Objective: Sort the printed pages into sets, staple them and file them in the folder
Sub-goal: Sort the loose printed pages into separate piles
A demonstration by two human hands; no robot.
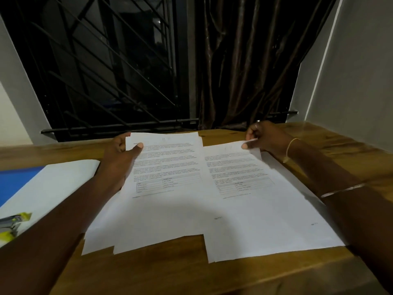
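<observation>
two piles of printed pages lie side by side, touching, on the wooden table (212, 277). the left hand (121, 154) grips the far left corner of the left pile (165, 209), thumb curled on top of the top sheet and fingers under it. its near edges are fanned, so several sheets show. the right hand (265, 138) pinches the far right corner of the top sheet of the right pile (265, 220) between thumb and fingers and holds that corner lifted off the table. both top sheets carry paragraphs of small print and a ruled grid below them, with a short footer mark near the bottom. none of the writing is sharp enough to read. at the left, a blue folder (14, 182) lies under a blank white sheet (55, 186), and a yellow and grey stapler (10, 225) rests on that sheet at the frame's edge, any label on it too blurred to tell.
</observation>
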